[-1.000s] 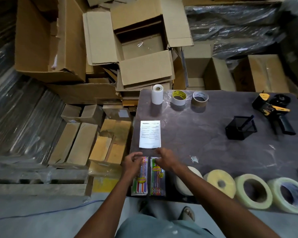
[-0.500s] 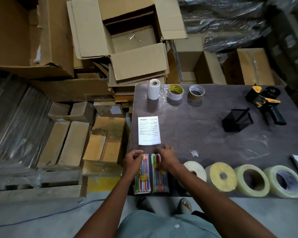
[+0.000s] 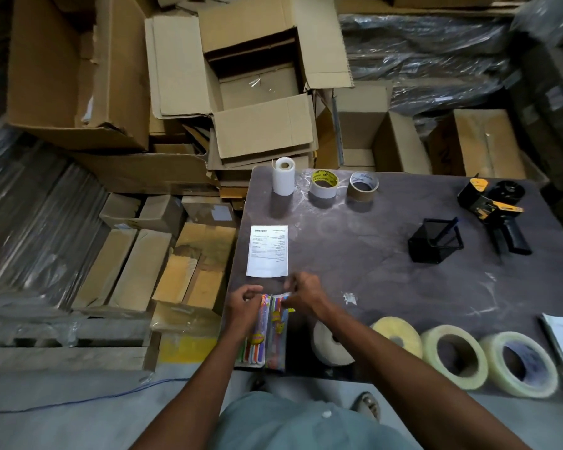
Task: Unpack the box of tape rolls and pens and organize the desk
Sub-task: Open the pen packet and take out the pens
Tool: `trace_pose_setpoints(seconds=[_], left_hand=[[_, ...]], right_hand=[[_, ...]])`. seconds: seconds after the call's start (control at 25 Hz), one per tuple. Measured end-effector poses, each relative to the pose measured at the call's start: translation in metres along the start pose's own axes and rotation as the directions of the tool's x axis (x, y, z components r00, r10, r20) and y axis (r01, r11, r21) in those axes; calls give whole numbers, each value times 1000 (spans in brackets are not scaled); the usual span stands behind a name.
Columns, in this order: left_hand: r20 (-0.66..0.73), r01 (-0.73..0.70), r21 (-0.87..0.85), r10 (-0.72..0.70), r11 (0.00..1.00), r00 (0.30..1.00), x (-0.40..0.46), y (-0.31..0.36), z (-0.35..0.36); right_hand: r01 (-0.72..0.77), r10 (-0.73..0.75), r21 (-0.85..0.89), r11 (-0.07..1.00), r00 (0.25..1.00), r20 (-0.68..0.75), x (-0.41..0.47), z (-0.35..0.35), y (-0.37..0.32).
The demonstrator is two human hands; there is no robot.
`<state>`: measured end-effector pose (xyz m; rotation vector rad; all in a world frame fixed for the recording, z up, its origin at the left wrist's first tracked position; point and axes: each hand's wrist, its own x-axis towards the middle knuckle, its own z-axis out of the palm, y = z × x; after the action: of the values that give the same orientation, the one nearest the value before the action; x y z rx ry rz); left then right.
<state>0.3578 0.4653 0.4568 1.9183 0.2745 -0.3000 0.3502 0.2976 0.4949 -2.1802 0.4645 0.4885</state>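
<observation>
Your fingers on both hands are curled around the top ends of two packets of coloured pens. Your left hand (image 3: 243, 305) grips the top of the left pen packet (image 3: 257, 332), and your right hand (image 3: 303, 295) pinches the top of the right pen packet (image 3: 278, 336). The two packets lie side by side, touching, lengthwise at the near left corner of the dark desk (image 3: 387, 271), with their lower ends at the desk's front edge.

Just beyond your hands lies a white printed sheet (image 3: 268, 251), flat on the desk. To your right along the front edge stand four large tape rolls in a row: a white roll (image 3: 330, 349) partly hidden by your right forearm, then a yellowish roll (image 3: 398, 336), then two clear rolls (image 3: 454, 357) (image 3: 519, 368). At the far edge stand a white paper roll (image 3: 283, 176), a tape roll with yellow print (image 3: 324, 184) and a brown tape roll (image 3: 364, 186). Further right sit a black wire holder (image 3: 434, 241) and a black and yellow tape dispenser (image 3: 494, 211). Open cardboard boxes (image 3: 264, 92) are piled on the floor behind and to the left of the desk.
</observation>
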Motion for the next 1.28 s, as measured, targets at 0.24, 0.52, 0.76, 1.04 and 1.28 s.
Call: trace_pose_setpoints(seconds=[0.24,0.52,0.76,1.04,1.28], left_hand=[[171,-147,-39,151,988,974,-25,15,30],[212,-53,-58,64,997,975,-31,31,46],[136,205,-438,-161,875,978,-13,76,49],[98,192,-604,-168,773,981,-8,96,64],[-4,144,-560,-176,816,984,-16,104,83]], right_hand=[[21,-17,125,992,999,-38,0,-30,0],[51,-45,484,874,999,-24,5,-65,-8],[68,-119,613,787,992,42,-4,-81,-10],[194,-226,522,831,974,-1,-19,-81,17],[298,-308,423,856,950,-48,-31,-83,37]])
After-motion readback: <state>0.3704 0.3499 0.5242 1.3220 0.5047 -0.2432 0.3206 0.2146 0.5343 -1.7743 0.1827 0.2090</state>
